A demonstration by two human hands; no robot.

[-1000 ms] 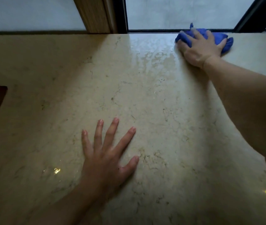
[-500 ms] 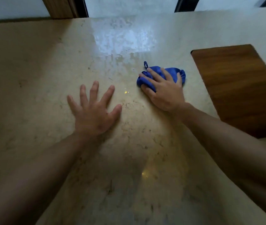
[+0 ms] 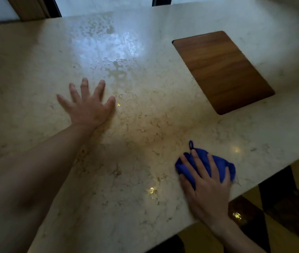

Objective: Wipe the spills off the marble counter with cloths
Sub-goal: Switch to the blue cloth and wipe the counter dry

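A beige marble counter (image 3: 35, 73) fills the view. Wet streaks and beads of spilled liquid (image 3: 108, 48) glisten across its far middle. My left hand (image 3: 88, 106) lies flat on the marble with fingers spread, just in front and left of the wet patch, holding nothing. My right hand (image 3: 207, 189) presses down on a bunched blue cloth (image 3: 218, 165) with a small hanging loop, close to the counter's near right edge. Most of the cloth's near part is hidden under my palm.
A dark wooden board (image 3: 219, 70) is set flush into the counter at the right. The counter's near right edge (image 3: 254, 185) drops to a dark patterned floor (image 3: 281, 216). Window frames and a wooden post (image 3: 28, 8) line the far side.
My right hand has dragged the blue cloth from the far side of the counter back toward me, to the near right edge. My left hand stays flat on the marble.
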